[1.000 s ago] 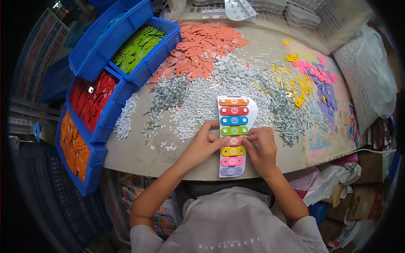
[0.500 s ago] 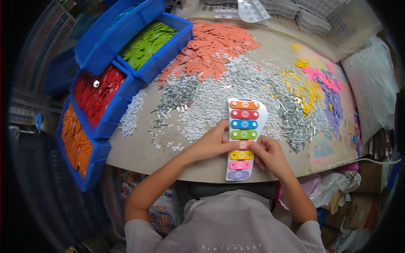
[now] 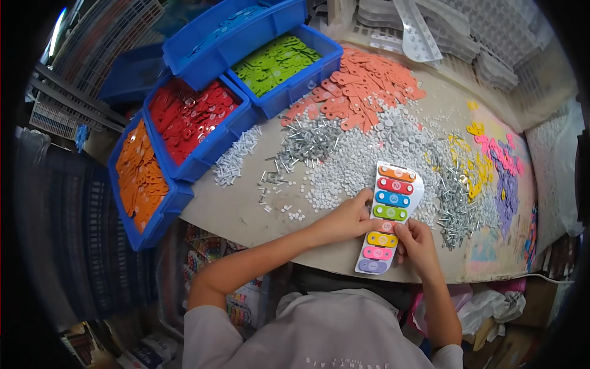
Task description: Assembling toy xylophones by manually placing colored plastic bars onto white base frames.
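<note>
A toy xylophone (image 3: 393, 198) with a white base and a column of coloured bars stands out from the table edge in front of me. My left hand (image 3: 346, 219) grips its left side, thumb laid across the coral bar. On the right side, my right hand (image 3: 418, 244) pinches the same bar's other end with the thumb on top. White round caps show on the ends of the orange, red, blue and green bars. The yellow, pink and purple bars below show small dark holes. My fingers under the base are mostly hidden.
Small white caps (image 3: 344, 172) lie heaped beyond the xylophone, between piles of metal pins (image 3: 310, 140) and coral bars (image 3: 372, 83). Blue bins hold red bars (image 3: 190, 117), green bars (image 3: 276, 64) and orange bars (image 3: 140, 175). Yellow, pink and purple pieces (image 3: 507, 197) lie right.
The whole view has shifted, so table, bins and hands sit farther right in the picture. The xylophone leans slightly more; both hands keep hold of it at the coral bar.
</note>
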Demonstrator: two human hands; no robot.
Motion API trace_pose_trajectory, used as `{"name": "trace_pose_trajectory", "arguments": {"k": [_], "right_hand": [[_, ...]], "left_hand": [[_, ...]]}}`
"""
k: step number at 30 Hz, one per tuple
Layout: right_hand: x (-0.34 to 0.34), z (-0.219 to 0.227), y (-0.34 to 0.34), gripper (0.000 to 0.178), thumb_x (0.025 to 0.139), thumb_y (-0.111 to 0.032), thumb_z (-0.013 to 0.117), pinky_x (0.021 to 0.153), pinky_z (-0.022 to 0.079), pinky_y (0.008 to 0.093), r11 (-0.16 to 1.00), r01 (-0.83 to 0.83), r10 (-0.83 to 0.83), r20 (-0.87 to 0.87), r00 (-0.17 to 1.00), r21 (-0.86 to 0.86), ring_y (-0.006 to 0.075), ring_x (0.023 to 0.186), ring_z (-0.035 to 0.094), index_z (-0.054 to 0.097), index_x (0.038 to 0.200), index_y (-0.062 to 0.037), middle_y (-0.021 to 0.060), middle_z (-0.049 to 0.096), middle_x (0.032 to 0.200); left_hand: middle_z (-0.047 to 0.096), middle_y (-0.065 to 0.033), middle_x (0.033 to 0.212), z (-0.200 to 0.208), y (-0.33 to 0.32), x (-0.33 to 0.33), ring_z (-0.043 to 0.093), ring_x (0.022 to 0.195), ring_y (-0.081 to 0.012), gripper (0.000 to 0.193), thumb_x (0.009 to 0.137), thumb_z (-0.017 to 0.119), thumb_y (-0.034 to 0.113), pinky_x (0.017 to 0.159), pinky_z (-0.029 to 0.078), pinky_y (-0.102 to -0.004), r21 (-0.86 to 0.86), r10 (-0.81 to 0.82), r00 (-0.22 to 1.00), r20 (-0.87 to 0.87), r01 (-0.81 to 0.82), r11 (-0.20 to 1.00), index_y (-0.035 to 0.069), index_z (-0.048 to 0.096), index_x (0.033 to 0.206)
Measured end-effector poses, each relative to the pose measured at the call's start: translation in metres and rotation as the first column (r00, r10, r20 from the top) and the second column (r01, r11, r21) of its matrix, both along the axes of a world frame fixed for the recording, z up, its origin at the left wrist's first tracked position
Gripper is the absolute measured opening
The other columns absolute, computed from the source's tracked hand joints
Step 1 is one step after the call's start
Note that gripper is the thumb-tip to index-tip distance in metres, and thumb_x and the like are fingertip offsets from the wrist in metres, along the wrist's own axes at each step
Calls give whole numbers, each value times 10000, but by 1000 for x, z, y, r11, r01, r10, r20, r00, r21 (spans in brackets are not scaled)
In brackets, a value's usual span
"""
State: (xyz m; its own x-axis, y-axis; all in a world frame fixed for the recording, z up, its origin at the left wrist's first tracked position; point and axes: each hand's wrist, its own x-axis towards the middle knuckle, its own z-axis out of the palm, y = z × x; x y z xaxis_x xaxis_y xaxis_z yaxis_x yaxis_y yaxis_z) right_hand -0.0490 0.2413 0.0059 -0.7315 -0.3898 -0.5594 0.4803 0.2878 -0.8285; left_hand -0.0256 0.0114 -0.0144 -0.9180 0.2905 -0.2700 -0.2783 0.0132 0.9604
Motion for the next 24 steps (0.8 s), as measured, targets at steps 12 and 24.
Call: {"name": "trace_pose_trajectory", "arguments": {"k": [12,24], "right_hand": [[20,-24,63,229,1055,-189,549,438,345,218,876,467,-447,-565,694,-119,57,475,433,536,868,-59,-15,474,604],[-30,-19,207,102,934,-63,614,716,496,321,555,747,-15,-893,449,366,201,755,604,623,1008,7,111,640,873]], "left_hand": [[659,-134,896,9,-178,20,642,816,-321,89,926,648,94,724,503,-406,-657,154,668,-728,-744,121,24,690,961],[584,-111,905,-3,-191,15,609,900,-329,100,919,653,126,787,490,-431,-786,151,783,-604,-616,50,28,634,920]]}}
